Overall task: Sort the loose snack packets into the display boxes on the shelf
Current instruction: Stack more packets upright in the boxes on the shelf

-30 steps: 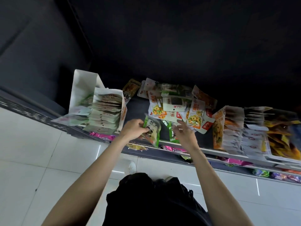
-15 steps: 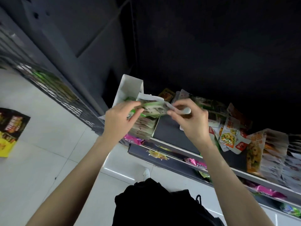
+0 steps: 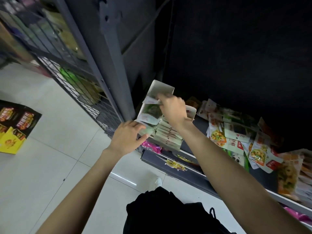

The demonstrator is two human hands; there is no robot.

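Observation:
A white display box (image 3: pixel 160 86) stands at the left end of the dark shelf (image 3: pixel 199 122), filled with a row of green-and-white snack packets (image 3: pixel 150 112). My right hand (image 3: pixel 173 110) reaches over the box and pinches a packet at the back of the row, its fingertips blurred. My left hand (image 3: pixel 128 137) holds the front packets at the near end of the box, thumb against them. A second stack of pale packets (image 3: pixel 168 135) sits right beside it. Loose packets (image 3: pixel 236 135) in yellow, red and green lie heaped on the shelf to the right.
A grey shelf upright (image 3: pixel 114 56) and a wire mesh panel (image 3: pixel 70 70) stand left of the box. Another display box (image 3: pixel 290 174) with orange packets is at the far right. Pink packets (image 3: pixel 152 146) lie on the lower shelf. A yellow-black carton (image 3: pixel 15 125) sits on the tiled floor.
Both hands carried the green packet from the loose pile leftward to the white box. My right hand now reaches into the box's back and my left has dropped to its front.

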